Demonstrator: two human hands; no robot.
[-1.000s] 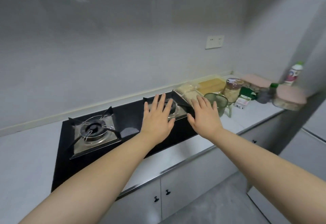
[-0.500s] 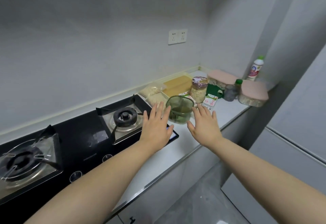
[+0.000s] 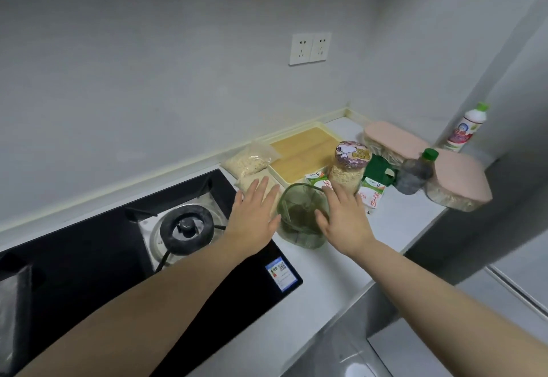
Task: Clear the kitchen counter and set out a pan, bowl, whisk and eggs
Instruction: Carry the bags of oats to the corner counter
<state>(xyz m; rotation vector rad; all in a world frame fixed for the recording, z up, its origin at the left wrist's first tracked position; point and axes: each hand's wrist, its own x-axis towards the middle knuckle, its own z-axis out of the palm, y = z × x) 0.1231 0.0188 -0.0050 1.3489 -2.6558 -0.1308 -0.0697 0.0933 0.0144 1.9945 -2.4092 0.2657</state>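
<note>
Your pale grey worktop (image 3: 335, 275) runs along the wall, with the clutter gathered at its right end. The black glass gas hob (image 3: 112, 258) fills the left part, its round black burner (image 3: 186, 226) near the hob's right edge. Against the back edge lies a cream-rimmed rectangular tray with a tan top (image 3: 302, 151). Two pink-lidded oval tubs (image 3: 391, 139) (image 3: 459, 180) sit in the back right corner and at the right edge.

Your left hand (image 3: 255, 213) and right hand (image 3: 344, 219) are both flat, fingers straight and spread, gripping nothing. They flank a green see-through plastic container (image 3: 302, 219) standing just right of the hob's corner. You cannot tell whether either hand touches it.

Behind your right hand stands a clear jar of oats with a cartoon lid (image 3: 348, 172). Two clear bags of oats (image 3: 252, 160) lie between the hob and the tray. A white bottle with a green cap (image 3: 465, 127) stands at the far right, and a dark bottle with a green cap (image 3: 413, 173) stands between the tubs. Two small white-and-green cartons (image 3: 372, 195) flank the jar.
</note>
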